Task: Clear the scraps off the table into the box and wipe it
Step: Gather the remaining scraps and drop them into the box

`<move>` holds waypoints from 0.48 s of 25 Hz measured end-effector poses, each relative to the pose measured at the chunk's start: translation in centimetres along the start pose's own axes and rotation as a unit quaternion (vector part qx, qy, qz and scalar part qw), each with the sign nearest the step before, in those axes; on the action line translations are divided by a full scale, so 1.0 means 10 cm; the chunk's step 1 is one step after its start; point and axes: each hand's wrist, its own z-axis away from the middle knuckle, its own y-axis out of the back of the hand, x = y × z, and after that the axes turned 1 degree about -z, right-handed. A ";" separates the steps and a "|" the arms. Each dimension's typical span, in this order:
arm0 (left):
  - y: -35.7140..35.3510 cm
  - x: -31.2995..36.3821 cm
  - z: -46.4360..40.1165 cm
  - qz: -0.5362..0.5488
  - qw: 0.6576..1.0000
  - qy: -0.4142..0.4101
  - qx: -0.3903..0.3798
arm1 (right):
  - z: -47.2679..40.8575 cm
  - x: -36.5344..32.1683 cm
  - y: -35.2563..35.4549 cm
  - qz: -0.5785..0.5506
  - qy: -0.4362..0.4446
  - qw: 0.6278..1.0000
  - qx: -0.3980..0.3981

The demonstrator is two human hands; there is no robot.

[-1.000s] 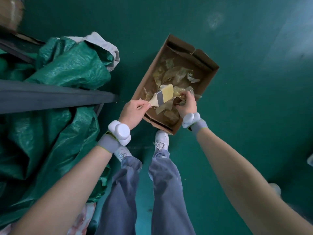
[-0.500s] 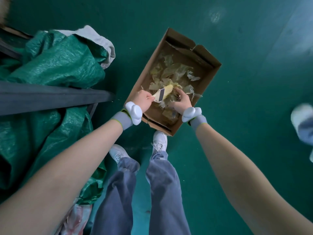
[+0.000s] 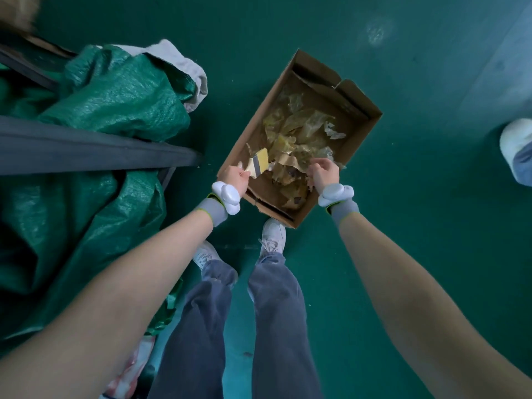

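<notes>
Over the box: both hands low above an open cardboard box [image 3: 365,110] standing on the green floor [image 3: 403,254], just ahead of the shoes.
Left hand [image 3: 234,177]: closed round the handle of a small flat brush [image 3: 258,166]; bristle end angled into the box.
Right hand [image 3: 324,172]: fingers curled down over the scraps [image 3: 299,131] near the right wall; whether pinching a piece, cannot tell.
Box contents: heap of yellowish, crumpled film-like scraps with a few torn white bits; covers much of the bottom.
Table: only a dark edge [image 3: 95,154] at left, with green tarpaulin [image 3: 115,99] bundled above and below; top surface out of view.
Done, as judged: a good load of scraps already in the box.
Left, as judged: table state unknown; no wiping cloth in sight, so wiping probably not begun.
</notes>
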 end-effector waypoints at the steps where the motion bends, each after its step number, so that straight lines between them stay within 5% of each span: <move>1: 0.03 -0.04 0.13 0.004 1.000 0.001 0.003 | 0.06 0.02 0.03 0.002 -0.004 1.000 -0.002; 12: 0.67 -0.60 2.24 0.199 0.976 0.058 0.065 | 1.96 -0.44 0.34 0.126 0.031 0.990 -0.061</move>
